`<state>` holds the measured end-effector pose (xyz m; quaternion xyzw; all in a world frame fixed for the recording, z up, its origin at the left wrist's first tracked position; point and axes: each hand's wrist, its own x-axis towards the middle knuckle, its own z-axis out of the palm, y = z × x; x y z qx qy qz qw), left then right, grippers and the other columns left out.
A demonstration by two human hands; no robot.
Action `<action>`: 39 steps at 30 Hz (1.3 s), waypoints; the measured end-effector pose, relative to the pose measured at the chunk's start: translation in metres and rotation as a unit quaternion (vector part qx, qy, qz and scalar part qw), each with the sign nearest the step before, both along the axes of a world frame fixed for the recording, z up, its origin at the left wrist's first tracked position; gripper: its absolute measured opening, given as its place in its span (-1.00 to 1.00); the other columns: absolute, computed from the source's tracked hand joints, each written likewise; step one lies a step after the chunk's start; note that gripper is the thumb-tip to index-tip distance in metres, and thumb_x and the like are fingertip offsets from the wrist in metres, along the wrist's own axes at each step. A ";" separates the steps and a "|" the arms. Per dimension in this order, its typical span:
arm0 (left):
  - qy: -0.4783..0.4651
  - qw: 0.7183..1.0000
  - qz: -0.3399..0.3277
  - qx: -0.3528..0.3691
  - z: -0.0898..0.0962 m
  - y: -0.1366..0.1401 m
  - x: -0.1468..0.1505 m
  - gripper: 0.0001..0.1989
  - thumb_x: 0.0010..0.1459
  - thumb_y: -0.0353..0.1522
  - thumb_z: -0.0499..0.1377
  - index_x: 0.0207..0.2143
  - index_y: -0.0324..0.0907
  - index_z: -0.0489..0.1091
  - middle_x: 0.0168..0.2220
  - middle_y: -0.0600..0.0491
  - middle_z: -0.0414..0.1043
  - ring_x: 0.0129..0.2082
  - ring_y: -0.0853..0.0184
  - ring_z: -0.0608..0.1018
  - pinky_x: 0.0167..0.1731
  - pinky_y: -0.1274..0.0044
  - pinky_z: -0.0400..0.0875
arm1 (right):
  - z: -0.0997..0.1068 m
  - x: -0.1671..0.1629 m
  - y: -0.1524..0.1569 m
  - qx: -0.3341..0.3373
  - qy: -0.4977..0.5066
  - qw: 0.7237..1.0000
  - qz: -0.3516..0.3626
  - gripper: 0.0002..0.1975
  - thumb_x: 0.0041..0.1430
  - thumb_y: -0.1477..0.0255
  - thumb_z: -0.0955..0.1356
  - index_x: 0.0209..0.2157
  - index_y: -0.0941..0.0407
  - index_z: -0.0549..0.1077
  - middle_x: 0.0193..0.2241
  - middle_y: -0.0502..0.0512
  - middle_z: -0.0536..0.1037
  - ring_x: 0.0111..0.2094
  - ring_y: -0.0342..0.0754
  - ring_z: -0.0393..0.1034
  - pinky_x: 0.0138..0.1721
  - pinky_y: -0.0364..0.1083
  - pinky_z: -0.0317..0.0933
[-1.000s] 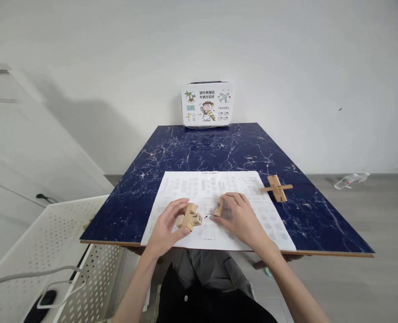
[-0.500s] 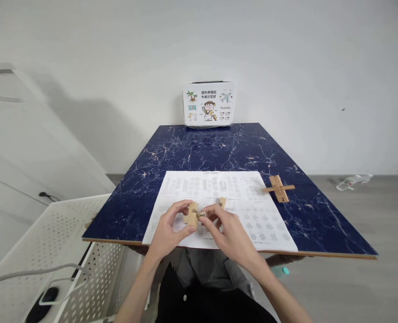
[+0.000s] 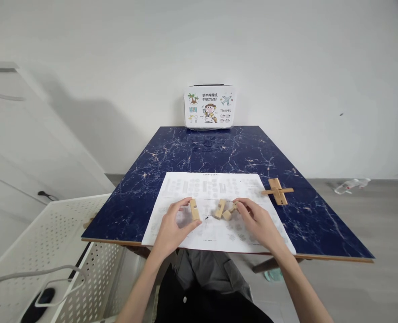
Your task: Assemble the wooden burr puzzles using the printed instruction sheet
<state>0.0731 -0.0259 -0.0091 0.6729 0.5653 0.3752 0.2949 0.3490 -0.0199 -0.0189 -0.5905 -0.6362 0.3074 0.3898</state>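
My left hand (image 3: 172, 226) pinches a notched wooden block (image 3: 194, 210) upright between thumb and fingertips, above a printed sheet (image 3: 185, 240). To the right, my right hand (image 3: 257, 223) has its thumb and fingers closed on the far end of a small notched wooden piece (image 3: 227, 215), whose end is partly hidden by the fingertips. Just left of that piece, another notched wooden block (image 3: 219, 209) lies on the sheet. A cross-shaped wooden assembly (image 3: 278, 192) rests beside the sheet's right edge, with a dark mark on its near end.
The dark blue marbled table (image 3: 205, 154) runs back to the wall. At its far edge stands a white printed case (image 3: 209, 107). On the left is a white perforated bin (image 3: 81, 269) with a grey cable (image 3: 34, 272). A clear plastic bottle (image 3: 350, 185) lies on the floor at right.
My hands have moved apart. The right hand went right with a wooden piece, away from the block in my left hand, to beside the block lying on the sheet.
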 end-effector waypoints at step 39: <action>0.286 0.949 -0.123 0.045 0.019 0.076 0.038 -0.48 0.16 -0.01 0.31 0.06 -0.08 0.44 0.06 -0.07 0.42 -0.14 0.09 0.60 -0.16 0.35 0.47 | -0.012 -0.013 -0.020 0.020 0.089 0.993 0.070 -0.71 0.42 0.22 0.27 0.00 0.06 0.48 -0.04 0.19 0.62 -0.11 0.08 0.56 -0.16 -0.01 0.47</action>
